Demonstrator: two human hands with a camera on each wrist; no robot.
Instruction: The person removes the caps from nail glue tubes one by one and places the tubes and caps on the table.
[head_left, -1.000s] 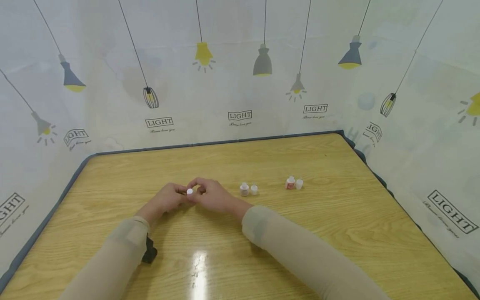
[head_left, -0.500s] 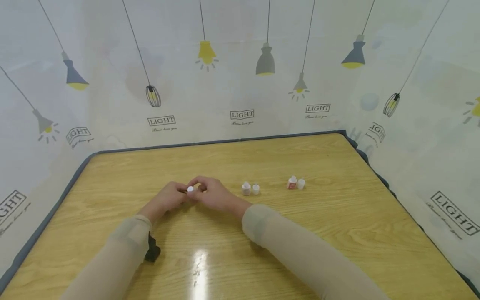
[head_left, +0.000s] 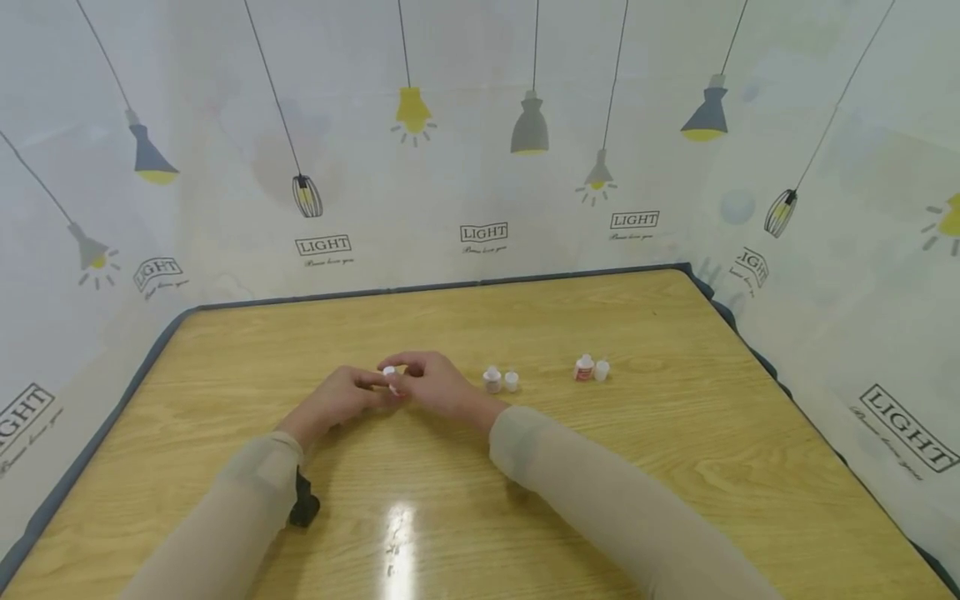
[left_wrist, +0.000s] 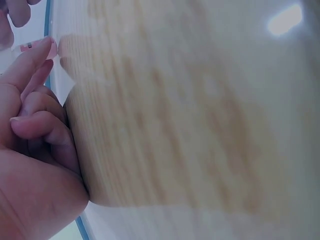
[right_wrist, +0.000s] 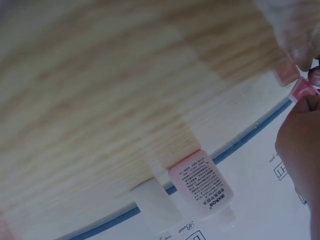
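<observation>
In the head view my left hand (head_left: 341, 396) and right hand (head_left: 442, 390) meet at a small capped glue bottle (head_left: 390, 372) left of the table's middle. Its white cap shows between the fingers; much of the pinkish body is hidden. The right thumb and fingers pinch it from the right. On its other side the left fingers hold the body, the index finger stretched along it in the left wrist view, other fingers curled near the table. The right wrist view shows the bottle's pink label (right_wrist: 301, 90) beside the right hand (right_wrist: 302, 142).
To the right stand a nozzled glue bottle (head_left: 492, 380) with a white cap (head_left: 512, 381) beside it, and a red-labelled glue bottle (head_left: 584, 368) with another white cap (head_left: 602, 370). The wooden table (head_left: 600, 467) is bordered by a printed curtain (head_left: 420, 183).
Both hands stay together at the glue bottle. The bottle and right hand have shifted slightly right, and more of the bottle's body shows beneath the cap. The other bottles and caps stay put.
</observation>
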